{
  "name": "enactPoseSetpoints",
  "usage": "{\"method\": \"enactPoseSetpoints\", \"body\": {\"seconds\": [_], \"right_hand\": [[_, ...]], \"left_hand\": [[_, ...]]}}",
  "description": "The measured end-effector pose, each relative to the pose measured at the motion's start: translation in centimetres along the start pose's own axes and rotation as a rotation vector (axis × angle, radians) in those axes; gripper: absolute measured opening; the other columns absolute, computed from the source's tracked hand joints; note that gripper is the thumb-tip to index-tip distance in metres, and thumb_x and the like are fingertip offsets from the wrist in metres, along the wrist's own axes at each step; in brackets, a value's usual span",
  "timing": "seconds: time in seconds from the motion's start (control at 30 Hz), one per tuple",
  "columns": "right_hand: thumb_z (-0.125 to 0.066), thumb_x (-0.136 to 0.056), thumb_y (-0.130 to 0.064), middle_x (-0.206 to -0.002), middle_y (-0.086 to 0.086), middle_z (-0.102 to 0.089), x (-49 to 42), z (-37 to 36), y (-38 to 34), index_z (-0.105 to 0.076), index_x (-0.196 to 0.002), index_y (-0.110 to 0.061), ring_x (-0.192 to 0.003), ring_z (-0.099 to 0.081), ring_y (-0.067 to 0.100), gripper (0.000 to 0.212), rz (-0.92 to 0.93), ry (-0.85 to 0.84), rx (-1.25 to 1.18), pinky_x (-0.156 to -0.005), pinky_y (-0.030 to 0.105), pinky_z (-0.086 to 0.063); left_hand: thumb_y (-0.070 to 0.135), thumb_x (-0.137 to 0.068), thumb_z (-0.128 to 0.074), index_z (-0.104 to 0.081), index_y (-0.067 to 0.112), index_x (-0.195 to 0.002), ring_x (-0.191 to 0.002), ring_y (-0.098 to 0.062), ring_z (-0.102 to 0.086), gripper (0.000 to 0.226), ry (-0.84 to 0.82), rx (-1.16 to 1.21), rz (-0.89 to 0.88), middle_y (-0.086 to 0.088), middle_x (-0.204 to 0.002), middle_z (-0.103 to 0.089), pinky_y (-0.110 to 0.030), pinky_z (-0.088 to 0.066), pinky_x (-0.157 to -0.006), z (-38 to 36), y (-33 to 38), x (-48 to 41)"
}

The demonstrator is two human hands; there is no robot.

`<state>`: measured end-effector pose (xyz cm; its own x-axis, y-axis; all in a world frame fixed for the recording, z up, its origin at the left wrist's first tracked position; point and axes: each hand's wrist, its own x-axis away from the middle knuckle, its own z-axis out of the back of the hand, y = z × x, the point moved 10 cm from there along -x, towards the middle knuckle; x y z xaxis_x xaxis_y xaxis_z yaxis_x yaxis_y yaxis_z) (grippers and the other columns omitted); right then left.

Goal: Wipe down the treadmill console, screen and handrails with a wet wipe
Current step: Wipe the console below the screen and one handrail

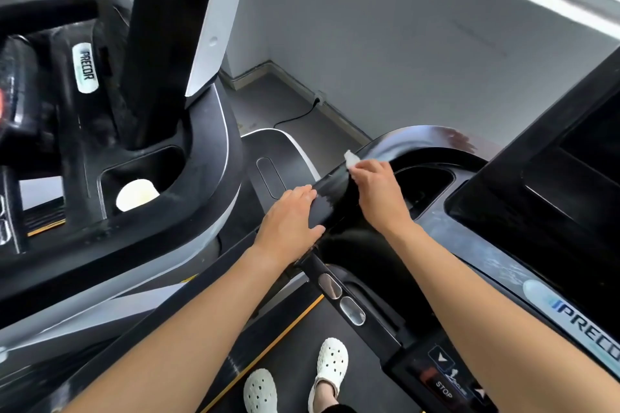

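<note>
While the person stands in white clogs (330,365) on the belt below the handrail (412,139), both arms reach up to that glossy black rail. Just short of it along the crossbar sit two metal pulse sensors (340,298), and nearer still the STOP button (443,391). The left hand (290,218) lies over the handrail's lower stretch, fingers nearly straight across the top and thumb along the near side, holding nothing else. Slightly further up the handrail, the right hand (375,184) pinches a bunched wet wipe (350,157) in curled fingers and presses it to the rail's curve; a white tuft pokes out past the fingertips.

The wipe looks light, limp and damp, so it probably needs holding wadded under the fingertips, where pressure can pass through it; a loose corner would likely drag or fold. The rail itself seems rigid and slick, and streaks on it suggest moisture.

To the right of the handrail lies a cup-holder recess (426,184), then the dark console screen (553,184). Beyond the handrail, a power cable (295,117) runs across the floor.
</note>
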<state>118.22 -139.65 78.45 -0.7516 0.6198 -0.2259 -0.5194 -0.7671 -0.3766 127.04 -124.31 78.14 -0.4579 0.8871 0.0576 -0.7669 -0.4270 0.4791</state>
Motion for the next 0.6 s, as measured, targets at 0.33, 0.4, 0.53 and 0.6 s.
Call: {"method": "enactPoseSetpoints", "body": {"seconds": [0.33,0.4,0.53,0.6], "right_hand": [[-0.020,-0.085,-0.019,-0.153,0.005,-0.048,3.4,-3.1,-8.4,-0.052,-0.144,-0.009,-0.144,-0.039,0.019,0.068,0.318,-0.288,-0.027,-0.124,0.034,-0.020],[-0.020,-0.080,-0.012,-0.151,0.003,-0.048,1.9,-2.8,-6.5,-0.048,-0.147,-0.011,-0.142,-0.042,0.021,0.073,0.279,-0.251,0.007,-0.123,0.038,-0.026],[-0.032,-0.069,0.009,-0.144,0.002,-0.050,-0.5,-1.6,-2.5,-0.048,-0.146,-0.010,-0.136,-0.045,0.024,0.080,0.071,-0.182,0.044,-0.112,0.035,-0.035],[-0.028,-0.068,0.003,-0.135,0.005,-0.053,-0.4,-1.9,-3.5,-0.053,-0.137,-0.008,-0.131,-0.047,0.029,0.074,0.086,-0.209,0.064,-0.107,0.040,-0.040]], "left_hand": [[0.059,-0.083,-0.074,-0.061,0.020,-0.128,-0.114,-0.020,-0.057,0.061,0.011,-0.009,0.096,0.002,-0.117,-0.061,-0.036,-0.050,-0.096,1.6,-2.4,0.9],[0.059,-0.085,-0.073,-0.058,0.018,-0.137,-0.118,-0.020,-0.056,0.067,-0.001,-0.009,0.102,0.000,-0.124,-0.062,-0.037,-0.048,-0.101,1.5,-2.4,1.0],[0.058,-0.088,-0.071,-0.050,0.014,-0.147,-0.128,-0.021,-0.052,0.077,-0.024,0.000,0.123,-0.002,-0.136,-0.058,-0.038,-0.044,-0.109,1.3,-2.7,0.9],[0.058,-0.088,-0.072,-0.050,0.014,-0.148,-0.129,-0.021,-0.052,0.077,-0.030,0.015,0.134,-0.002,-0.136,-0.058,-0.039,-0.044,-0.109,1.3,-2.9,0.9]]}}
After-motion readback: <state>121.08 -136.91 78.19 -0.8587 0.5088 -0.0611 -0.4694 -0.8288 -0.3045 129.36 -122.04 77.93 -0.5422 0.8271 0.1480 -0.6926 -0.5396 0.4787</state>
